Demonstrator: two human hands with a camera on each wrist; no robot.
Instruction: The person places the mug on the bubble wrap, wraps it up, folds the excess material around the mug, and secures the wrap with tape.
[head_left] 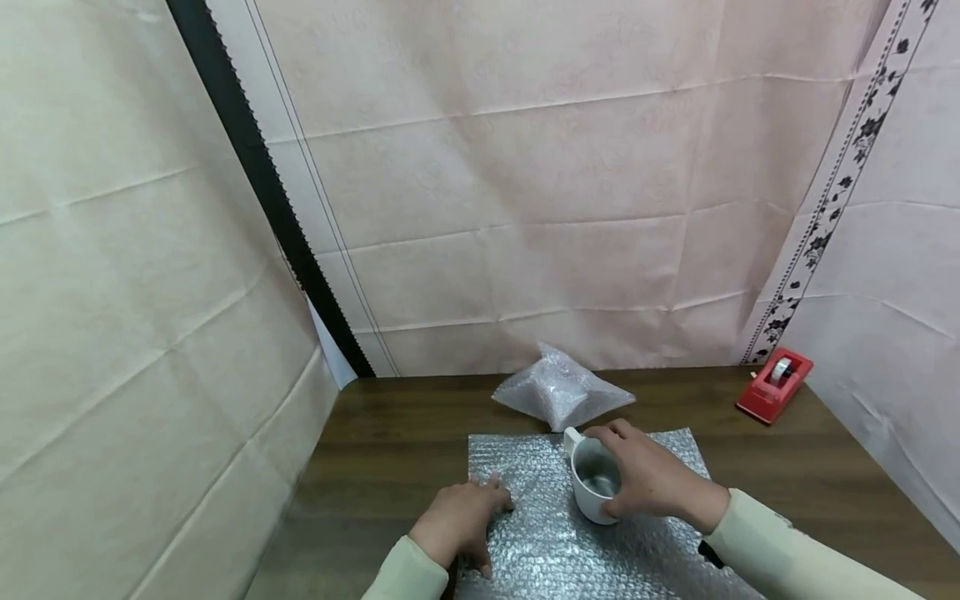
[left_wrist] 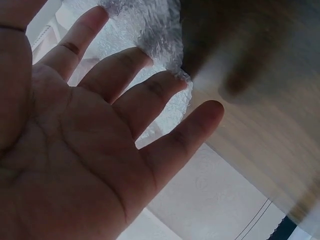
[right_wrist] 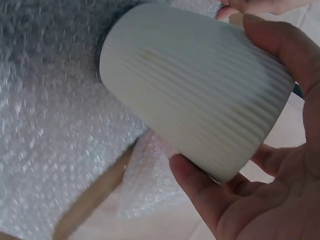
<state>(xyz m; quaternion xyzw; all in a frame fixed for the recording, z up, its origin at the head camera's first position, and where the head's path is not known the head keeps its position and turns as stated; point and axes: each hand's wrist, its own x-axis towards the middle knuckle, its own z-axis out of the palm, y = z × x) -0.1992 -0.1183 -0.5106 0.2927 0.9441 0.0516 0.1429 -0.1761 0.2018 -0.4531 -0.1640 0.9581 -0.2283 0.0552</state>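
Note:
A white ribbed mug (right_wrist: 190, 85) stands over the sheet of bubble wrap (head_left: 525, 533), its handle toward the back left in the head view. My right hand (head_left: 648, 475) grips the mug near its rim, thumb on one side and fingers on the other, as the right wrist view shows. At the left edge of the sheet, my left hand (head_left: 465, 517) rests with its fingers extended. In the left wrist view the fingertips of my left hand (left_wrist: 85, 135) touch the edge of the bubble wrap (left_wrist: 162, 40), and the palm holds nothing.
Behind the sheet lies a bubble-wrapped bundle (head_left: 562, 390). A red tape dispenser (head_left: 775, 385) sits at the back right of the wooden table (head_left: 360, 467). Light cloth sheets (head_left: 525, 208) hang behind the table and at both sides.

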